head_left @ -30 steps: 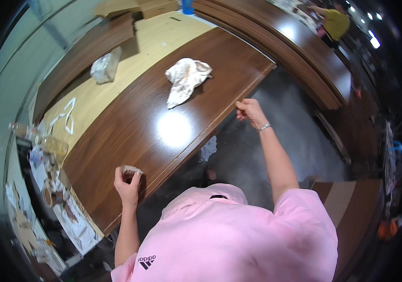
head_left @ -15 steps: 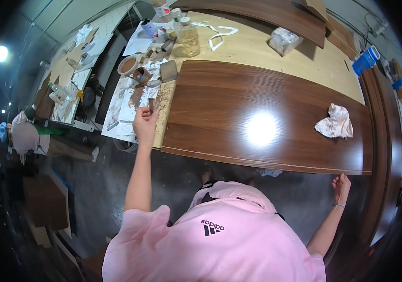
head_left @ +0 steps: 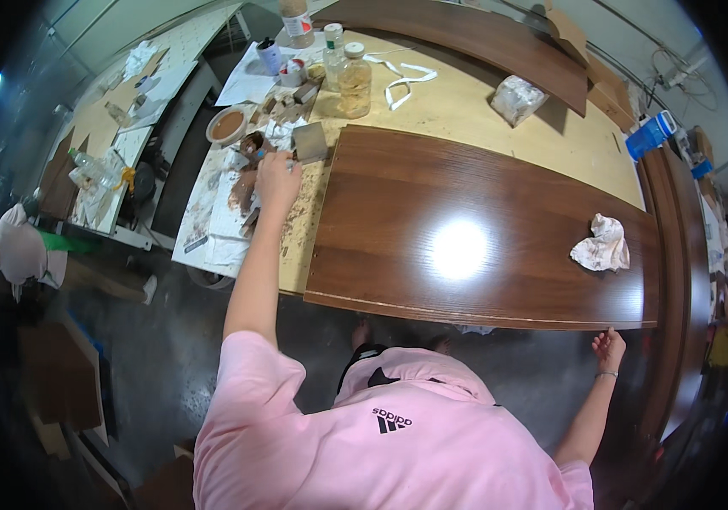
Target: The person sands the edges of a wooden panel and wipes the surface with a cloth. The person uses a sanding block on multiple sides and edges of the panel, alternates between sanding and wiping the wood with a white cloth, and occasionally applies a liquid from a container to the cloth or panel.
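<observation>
Wood board (head_left: pixel 483 212); tub (head_left: pixel 229 143) holds brown paste (head_left: pixel 228 125), jar (head_left: pixel 354 70) yellowish liquid (head_left: pixel 354 98).

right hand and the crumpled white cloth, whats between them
In the head view, just a bare strip of the brown wood-grain panel: the stained cloth lies on it, and the right hand is at its near edge.
</observation>
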The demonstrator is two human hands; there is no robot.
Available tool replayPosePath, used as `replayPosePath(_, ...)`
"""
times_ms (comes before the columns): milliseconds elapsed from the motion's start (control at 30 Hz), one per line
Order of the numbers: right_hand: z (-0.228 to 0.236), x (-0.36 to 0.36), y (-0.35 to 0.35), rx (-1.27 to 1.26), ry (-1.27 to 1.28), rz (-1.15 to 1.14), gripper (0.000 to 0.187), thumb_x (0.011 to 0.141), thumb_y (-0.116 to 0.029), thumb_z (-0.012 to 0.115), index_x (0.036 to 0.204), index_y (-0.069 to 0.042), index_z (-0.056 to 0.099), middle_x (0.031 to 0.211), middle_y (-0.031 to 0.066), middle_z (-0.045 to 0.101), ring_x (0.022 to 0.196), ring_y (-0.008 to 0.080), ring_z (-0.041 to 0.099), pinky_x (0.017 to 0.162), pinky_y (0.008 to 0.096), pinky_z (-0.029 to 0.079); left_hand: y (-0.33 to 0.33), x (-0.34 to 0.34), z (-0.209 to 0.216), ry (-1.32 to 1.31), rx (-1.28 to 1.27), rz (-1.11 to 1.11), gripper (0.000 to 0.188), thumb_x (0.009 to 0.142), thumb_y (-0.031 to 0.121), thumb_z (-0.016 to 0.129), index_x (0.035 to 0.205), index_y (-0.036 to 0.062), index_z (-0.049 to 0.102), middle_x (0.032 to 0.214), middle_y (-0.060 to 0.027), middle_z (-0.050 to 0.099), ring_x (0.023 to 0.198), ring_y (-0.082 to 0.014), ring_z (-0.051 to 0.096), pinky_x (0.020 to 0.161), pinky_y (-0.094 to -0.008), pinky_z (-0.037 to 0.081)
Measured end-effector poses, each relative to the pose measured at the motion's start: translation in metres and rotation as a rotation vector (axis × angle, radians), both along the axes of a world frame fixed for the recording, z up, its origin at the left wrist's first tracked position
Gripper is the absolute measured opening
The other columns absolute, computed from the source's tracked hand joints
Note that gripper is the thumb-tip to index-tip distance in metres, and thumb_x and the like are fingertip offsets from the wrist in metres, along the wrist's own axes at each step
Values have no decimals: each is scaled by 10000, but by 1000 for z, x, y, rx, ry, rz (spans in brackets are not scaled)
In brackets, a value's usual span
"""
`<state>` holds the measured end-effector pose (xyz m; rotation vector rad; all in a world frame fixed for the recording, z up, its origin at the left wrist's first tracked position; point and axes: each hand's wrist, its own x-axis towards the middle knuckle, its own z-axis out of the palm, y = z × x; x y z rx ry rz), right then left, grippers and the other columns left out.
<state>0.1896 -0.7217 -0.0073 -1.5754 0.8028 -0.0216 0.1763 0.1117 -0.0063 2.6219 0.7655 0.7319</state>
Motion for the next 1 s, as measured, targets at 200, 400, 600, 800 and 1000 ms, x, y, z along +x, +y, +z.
replayPosePath(200,11,-1,28,-501,-39,-87,201,902,-129,643,721,-58,594,552,13,523,476,122,522,425,279,411,-8,68,-7,306,111,116,475,830,403,695,1144,50,650,1228,-162,631,1109,-363,600,951,-487,457)
replayPosePath(400,95,-37,191,-308,-337,279,107,894,-88,668,825,-5,664,726,-22,579,628,52,526,529,208,434,-53,48,50,-308,-309,-114,486,801,274,756,1176,0,614,1205,-182,640,1156,-302,596,986,-444,451)
replayPosePath(600,110,-42,331,526,-417,662,673,974,-283,579,1551,-90,292,1406,109,474,1208,176,514,1008,319,435,-293,-27,113,-146,-824,-1043,577,741,182,807,1249,30,579,1369,-182,546,1263,-310,527,1086,-419,392)
replayPosePath(800,103,-38,267,27,-600,315,571,939,-205,587,1467,-66,422,1213,99,527,1112,190,500,982,321,418,-306,23,94,-39,-341,-1313,495,713,118,740,1193,54,636,1343,-151,581,1269,-334,516,1096,-422,393)
replayPosePath(1000,78,-99,374,-825,-723,877,623,733,-235,737,1327,-165,562,1173,189,544,1007,348,543,880,461,464,-226,106,20,194,284,-723,523,951,436,576,1371,126,534,1473,-124,456,1362,-320,397,1121,-549,289)
